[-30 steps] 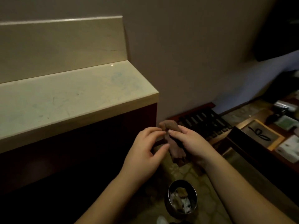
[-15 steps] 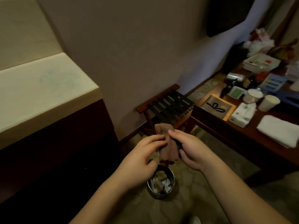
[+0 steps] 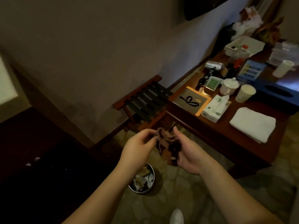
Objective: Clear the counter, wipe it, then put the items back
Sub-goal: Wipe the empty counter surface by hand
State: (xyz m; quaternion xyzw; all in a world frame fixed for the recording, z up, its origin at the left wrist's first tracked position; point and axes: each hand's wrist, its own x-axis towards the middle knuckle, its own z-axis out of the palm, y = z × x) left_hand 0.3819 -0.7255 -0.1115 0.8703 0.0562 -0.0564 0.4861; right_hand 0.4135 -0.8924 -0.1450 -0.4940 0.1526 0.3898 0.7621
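A brown cloth (image 3: 168, 143), apparently crumpled, is pinched between the left hand (image 3: 139, 147) and right hand (image 3: 187, 152) above the bin (image 3: 142, 180), while the view has been swung from the counter toward the desk (image 3: 218, 135) at two o'clock, so restocking is judged next.

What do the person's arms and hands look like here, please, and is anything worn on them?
Both forearms are bare up to the frame's lower edge: no sleeves show. The left hand and right hand wear no gloves, and no rings, watch or bracelets can be seen in this dim light.
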